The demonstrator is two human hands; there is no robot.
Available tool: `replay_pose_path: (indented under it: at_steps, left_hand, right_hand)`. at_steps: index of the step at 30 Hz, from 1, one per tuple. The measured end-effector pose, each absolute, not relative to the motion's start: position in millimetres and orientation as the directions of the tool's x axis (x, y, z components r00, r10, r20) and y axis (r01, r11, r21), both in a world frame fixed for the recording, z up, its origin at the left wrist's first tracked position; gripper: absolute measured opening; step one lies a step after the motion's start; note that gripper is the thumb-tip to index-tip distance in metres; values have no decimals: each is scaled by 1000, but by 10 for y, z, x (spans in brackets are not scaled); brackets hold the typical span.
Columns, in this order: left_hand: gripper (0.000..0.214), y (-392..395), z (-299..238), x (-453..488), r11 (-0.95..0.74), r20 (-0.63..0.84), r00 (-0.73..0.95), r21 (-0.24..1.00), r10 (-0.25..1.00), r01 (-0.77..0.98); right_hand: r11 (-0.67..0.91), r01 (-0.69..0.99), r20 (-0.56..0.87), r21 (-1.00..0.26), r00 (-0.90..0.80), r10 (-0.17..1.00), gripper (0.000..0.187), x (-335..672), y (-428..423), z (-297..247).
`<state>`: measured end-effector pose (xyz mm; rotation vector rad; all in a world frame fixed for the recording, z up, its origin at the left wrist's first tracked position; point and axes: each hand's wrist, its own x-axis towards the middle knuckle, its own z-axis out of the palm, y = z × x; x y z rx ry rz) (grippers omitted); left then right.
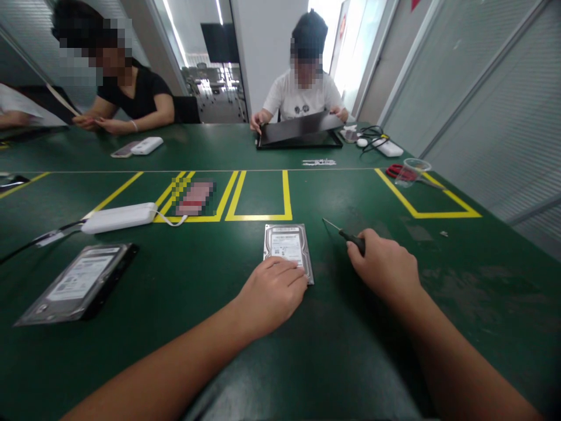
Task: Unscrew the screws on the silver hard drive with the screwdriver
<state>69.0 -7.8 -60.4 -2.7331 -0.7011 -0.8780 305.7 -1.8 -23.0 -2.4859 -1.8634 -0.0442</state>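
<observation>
A silver hard drive (284,240) with a white label lies flat on the green table, its far half showing. My left hand (274,292) is closed over the near part, fingers bent across the label toward the right edge. To the right, my right hand (388,263) is wrapped round the dark handle of a screwdriver (344,232). The thin shaft points away and to the left, apart from the drive. Another hard drive (81,280), labelled side up, sits farther left with neither hand near it.
Beyond the yellow tape marks (258,218), a power strip (120,217) and a pinkish phone (196,197) lie at left. A plastic cup (412,172) stands by red cable (397,171) at right. Across the table, one person (302,93) holds a dark panel; others sit left.
</observation>
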Motion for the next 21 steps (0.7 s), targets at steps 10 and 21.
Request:
replay_pose_path:
  at_steps: [10, 21]
  left_hand:
    - [17, -76, -593, 682, -873, 569, 730, -41, 380, 486]
    - [17, -63, -575, 673, -887, 582, 727, -21, 364, 460]
  right_hand:
    - [46, 789, 541, -613, 377, 752, 29, 3135, -47, -229]
    - [343, 526, 583, -778, 401, 706, 25, 3009, -48, -165]
